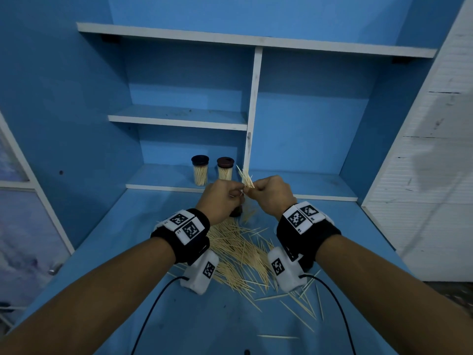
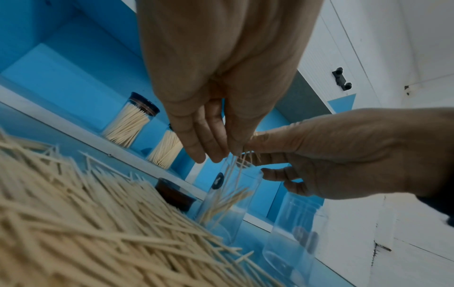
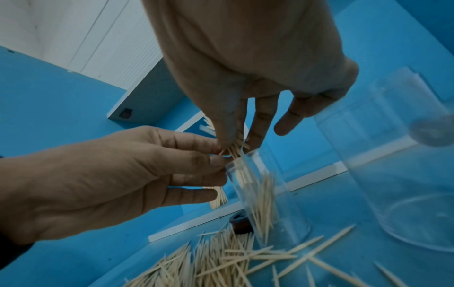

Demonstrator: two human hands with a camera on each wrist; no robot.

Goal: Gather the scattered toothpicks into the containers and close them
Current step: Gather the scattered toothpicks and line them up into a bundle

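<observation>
Pale wooden toothpicks, a small bunch (image 1: 246,178), are pinched between the thumb and fingertips of the right hand (image 1: 271,193), their tips fanning upward in the head view. The left hand (image 1: 222,199) meets it fingertip to fingertip and pinches the same bunch from the other side, as both wrist views show. Directly below the joined fingers stands an open clear container (image 2: 227,202), upright on the blue desk (image 1: 179,316), with a few toothpicks leaning inside it. A second clear container (image 2: 294,231) stands just beside it, on its right, with no toothpicks visible in it. A dark lid (image 2: 175,194) lies on the desk near the first container's left side. Nearer the person, a loose heap of toothpicks (image 1: 240,254) spreads over the desk between the two wrists, with stray ones trailing off to the right. Further back, on the low shelf (image 1: 163,185), two filled containers stand side by side, one with a dark blue lid (image 1: 200,172) and one with a brown lid (image 1: 225,170), both closed.
</observation>
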